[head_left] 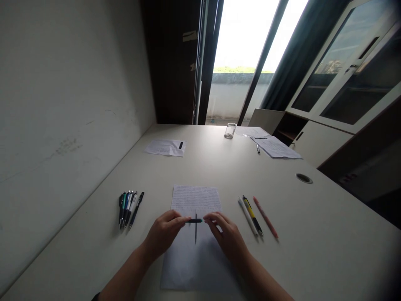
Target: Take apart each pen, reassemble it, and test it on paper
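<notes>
My left hand (164,232) pinches one end of a dark pen barrel (196,220) with a green tip, held level over a sheet of paper. My right hand (224,230) is at the barrel's right end, a small gap away, with thumb and fingertips drawn together; whatever may be between them is too small to make out. Below the barrel, a thin dark pen refill (196,237) lies lengthwise on the sheet, its middle crossed by the barrel. The sheet of paper (196,194) has lines of writing on its far part.
Several pens (128,209) lie bunched to the left. On the right lie a white pen (248,216), a yellow-black pen (253,215) and a red pen (265,217). Farther back are a glass jar (230,131), papers (277,147) and another sheet (164,147). A wall borders the table's left side.
</notes>
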### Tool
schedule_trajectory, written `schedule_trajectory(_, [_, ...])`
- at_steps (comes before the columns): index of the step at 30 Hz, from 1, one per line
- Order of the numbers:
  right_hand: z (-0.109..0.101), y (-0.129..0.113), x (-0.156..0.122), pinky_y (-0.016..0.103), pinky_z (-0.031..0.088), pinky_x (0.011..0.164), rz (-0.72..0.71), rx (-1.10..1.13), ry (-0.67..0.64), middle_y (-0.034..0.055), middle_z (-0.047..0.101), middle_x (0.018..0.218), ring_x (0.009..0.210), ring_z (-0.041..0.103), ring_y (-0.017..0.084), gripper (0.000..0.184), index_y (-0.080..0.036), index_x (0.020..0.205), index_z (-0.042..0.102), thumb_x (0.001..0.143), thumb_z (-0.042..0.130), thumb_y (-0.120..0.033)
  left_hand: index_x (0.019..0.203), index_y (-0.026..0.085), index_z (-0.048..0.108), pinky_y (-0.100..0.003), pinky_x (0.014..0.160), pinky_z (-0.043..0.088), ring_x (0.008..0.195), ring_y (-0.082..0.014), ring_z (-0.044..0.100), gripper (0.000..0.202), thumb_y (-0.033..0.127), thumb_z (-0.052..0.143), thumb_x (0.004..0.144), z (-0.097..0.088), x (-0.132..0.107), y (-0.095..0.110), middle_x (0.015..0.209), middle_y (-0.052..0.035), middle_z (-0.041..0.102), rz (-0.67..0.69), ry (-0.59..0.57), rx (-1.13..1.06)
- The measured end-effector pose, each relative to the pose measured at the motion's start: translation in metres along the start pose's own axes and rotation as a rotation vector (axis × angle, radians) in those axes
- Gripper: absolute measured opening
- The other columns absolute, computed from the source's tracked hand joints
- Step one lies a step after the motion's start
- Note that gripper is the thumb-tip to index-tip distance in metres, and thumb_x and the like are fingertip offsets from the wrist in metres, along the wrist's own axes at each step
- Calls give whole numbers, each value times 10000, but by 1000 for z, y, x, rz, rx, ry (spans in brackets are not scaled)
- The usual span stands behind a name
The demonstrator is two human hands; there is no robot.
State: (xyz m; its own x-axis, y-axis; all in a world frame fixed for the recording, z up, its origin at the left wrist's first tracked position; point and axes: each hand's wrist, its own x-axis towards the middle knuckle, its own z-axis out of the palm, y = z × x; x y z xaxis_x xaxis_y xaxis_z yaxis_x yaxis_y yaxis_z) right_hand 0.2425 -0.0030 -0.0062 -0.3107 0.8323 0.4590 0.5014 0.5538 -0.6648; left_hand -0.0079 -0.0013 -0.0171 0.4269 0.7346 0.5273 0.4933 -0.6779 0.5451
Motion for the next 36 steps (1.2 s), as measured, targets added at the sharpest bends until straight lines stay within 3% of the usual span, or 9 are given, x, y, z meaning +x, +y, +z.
schedule_trajectory(7, [-4,-2,0,290,560,751,-93,-29,47,70,637,925,815,641,166,290,-226,1225,629,1011,434,-223,1255,247,624,-270,712,577,818,-137,628,302,188,514,980,-2,-1,-1,945,-63,638,-5,-6,-4])
schedule_trajectory(12, [-3,1,-1,306,571,770,-112,-40,105,70,677,932,845,666,184,182,-220,1109,649,982,519,-236,1244,244,629,-265,701,569,807,-134,617,294,182,516,979,-2,0,0,932,-61,634,2,-4,-4])
schedule_trajectory(16, [-4,2,-1,320,569,758,-112,-62,66,67,678,905,827,662,187,128,-220,1009,670,968,549,-222,1243,244,628,-259,685,567,795,-131,614,294,182,524,975,-1,-1,-2,930,-55,629,3,-3,5])
schedule_trajectory(31, [-1,-3,-2,298,555,724,-137,-51,18,61,695,877,789,665,179,93,-210,986,651,964,564,-235,1274,253,597,-274,722,574,830,-144,621,330,167,552,958,2,-4,-1,966,-56,631,15,-59,30])
schedule_trajectory(36, [3,2,-6,291,563,687,-135,-45,40,48,706,850,743,680,174,77,-210,1015,615,955,589,-251,1279,249,573,-283,764,567,868,-151,625,342,143,543,956,3,-5,-1,1015,-58,635,-23,-85,-53])
